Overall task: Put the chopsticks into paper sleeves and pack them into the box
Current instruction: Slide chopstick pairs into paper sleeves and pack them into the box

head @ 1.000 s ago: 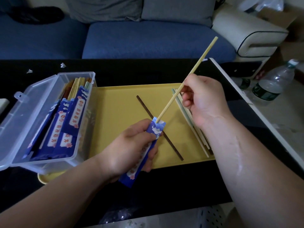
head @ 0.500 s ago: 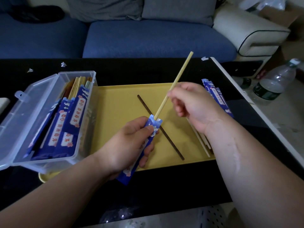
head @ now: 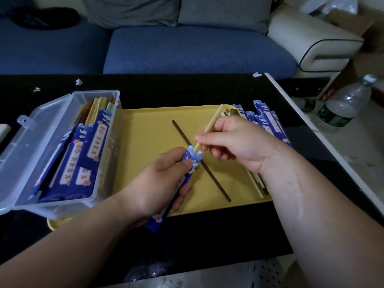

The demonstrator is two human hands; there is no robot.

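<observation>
My left hand grips a blue paper sleeve over the near part of the yellow tray. My right hand pinches a pale wooden chopstick whose lower end is inside the sleeve's open top. A dark chopstick lies diagonally on the tray under both hands. More loose chopsticks lie at the tray's right side, partly hidden by my right hand. The clear plastic box stands open at the left, holding several sleeved chopsticks.
Empty blue sleeves lie on the black table right of the tray. A water bottle stands on the floor at the right. A blue sofa runs behind the table. Paper scraps sit at the table's far edge.
The pale chopstick has slid much deeper into the sleeve, and my right hand has come down along it toward my left hand. The empty sleeves at the right are now uncovered.
</observation>
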